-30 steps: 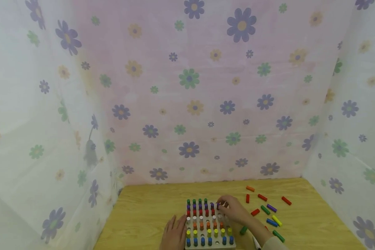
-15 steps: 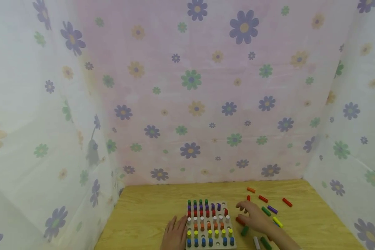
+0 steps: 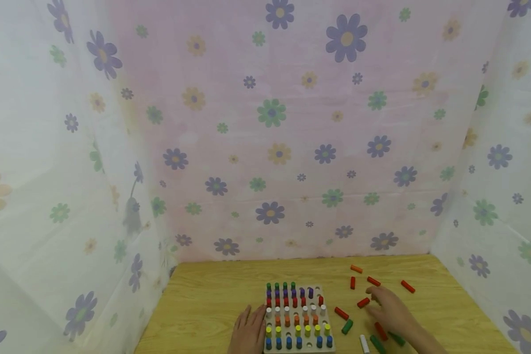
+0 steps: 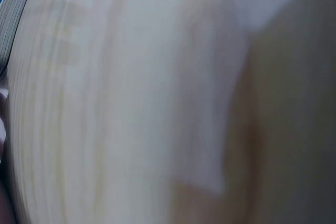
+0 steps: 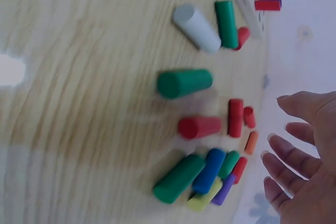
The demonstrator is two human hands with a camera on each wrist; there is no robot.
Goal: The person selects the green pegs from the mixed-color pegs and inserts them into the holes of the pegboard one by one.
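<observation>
A pegboard holds rows of coloured pegs: green, purple, red, white, orange, yellow and blue, with some bare holes. My left hand lies flat along the board's left side, fingers extended. My right hand is over the loose pegs right of the board, its thumb and fingers spread around nothing. Nearest its fingertips in the head view is a red peg. In the right wrist view the right hand appears above the table, palm visible. The left wrist view shows mostly blurred wood grain.
Loose pegs lie scattered on the wooden table: an orange peg, a white peg, several red and green ones, plus blue, yellow and purple. Flowered cloth encloses the back and sides.
My right hand has left the board's upper right corner and moved right over the loose pegs. A red peg standing at the right of the red row is now uncovered. The left hand stays put.
</observation>
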